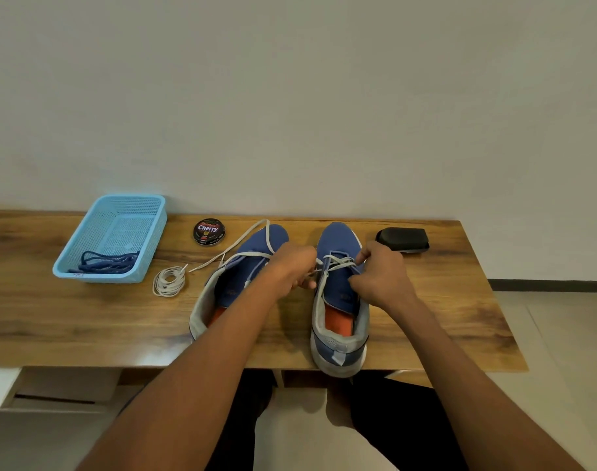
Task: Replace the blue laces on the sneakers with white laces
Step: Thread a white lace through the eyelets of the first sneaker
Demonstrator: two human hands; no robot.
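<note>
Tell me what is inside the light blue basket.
The blue laces lie bunched at the near end of the light blue basket; the rest of its floor shows bare. Whether anything lies under the bundle cannot be seen.

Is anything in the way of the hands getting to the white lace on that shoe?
No. Both hands are already on it: the left hand and right hand pinch the white lace over the right sneaker. Nothing visible sits between.

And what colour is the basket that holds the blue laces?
Light blue. The basket, with its perforated walls, shows best in the head view, the only one.
</note>
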